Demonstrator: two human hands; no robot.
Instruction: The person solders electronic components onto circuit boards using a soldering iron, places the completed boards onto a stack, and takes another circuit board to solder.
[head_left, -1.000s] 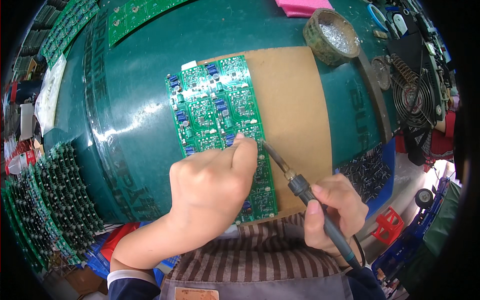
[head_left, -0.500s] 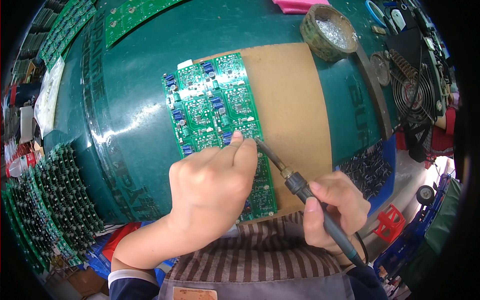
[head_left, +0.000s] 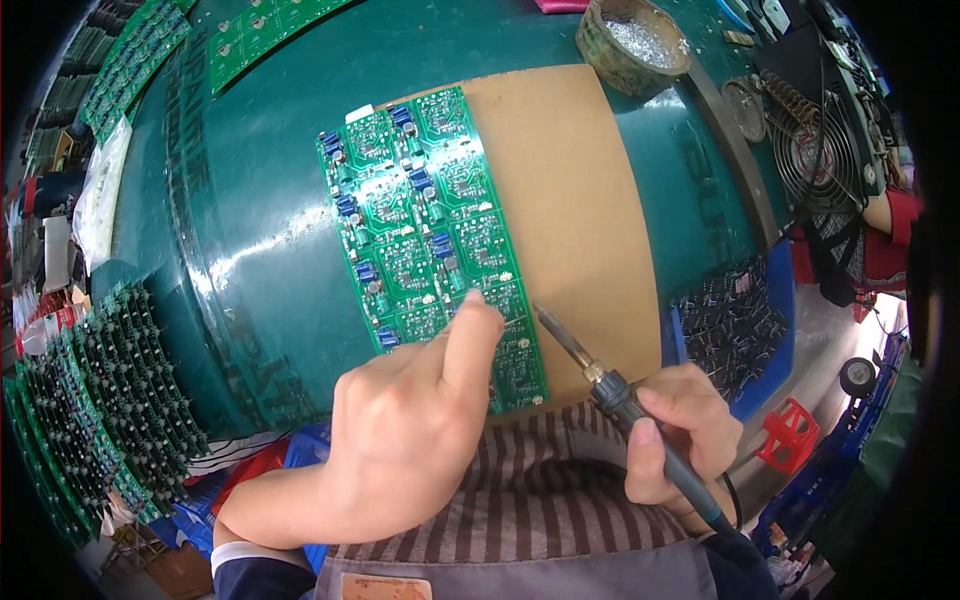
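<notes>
Progress: partial view

Green board panel [head_left: 400, 207] lies on brown sheet [head_left: 570, 200]; upper blue capacitors [head_left: 420, 180] look fitted. Left hand [head_left: 410, 420] part-hides lower units [head_left: 522, 366]; its grip and what remains, we cannot tell. Right hand [head_left: 690, 430] pinches soldering iron [head_left: 612, 387], tip [head_left: 546, 319] just off panel.

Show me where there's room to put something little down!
The tan board is bare right of the green circuit panel, beyond the soldering iron. The green tabletop is bare too, between that panel and the circuit board at the top. It's crowded under the left hand, around the right hand holding the iron, and far right by the fan.
</notes>
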